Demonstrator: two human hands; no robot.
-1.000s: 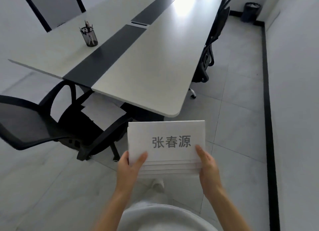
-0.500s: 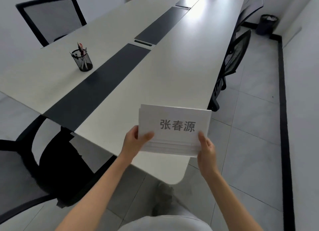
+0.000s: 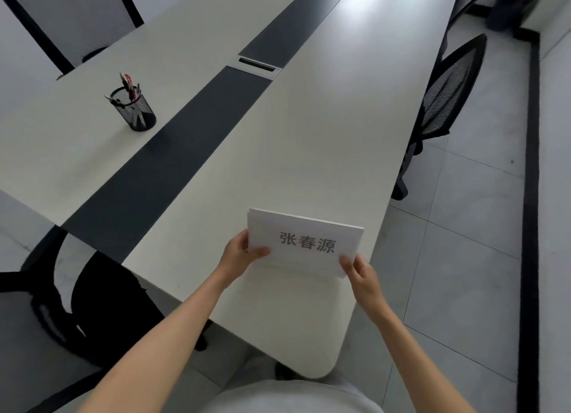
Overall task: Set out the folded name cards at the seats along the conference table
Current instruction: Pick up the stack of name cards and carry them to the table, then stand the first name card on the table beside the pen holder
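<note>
Now both hands grip a stack of name cards (image 3: 304,242) over the table (image 3: 309,119), near its right edge by the near corner. Left hand (image 3: 239,253) pinches the stack's left side, right hand (image 3: 360,272) its lower right corner. A mesh pen cup (image 3: 134,110) stands toward the far left edge.

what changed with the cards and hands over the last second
The stack of name cards went from in front of the table's end, over the floor, to over the tabletop near its right corner, as the person stepped closer. Nothing was let go: the left hand and right hand keep the same grip on its lower corners. The pen holder stayed put.
</note>
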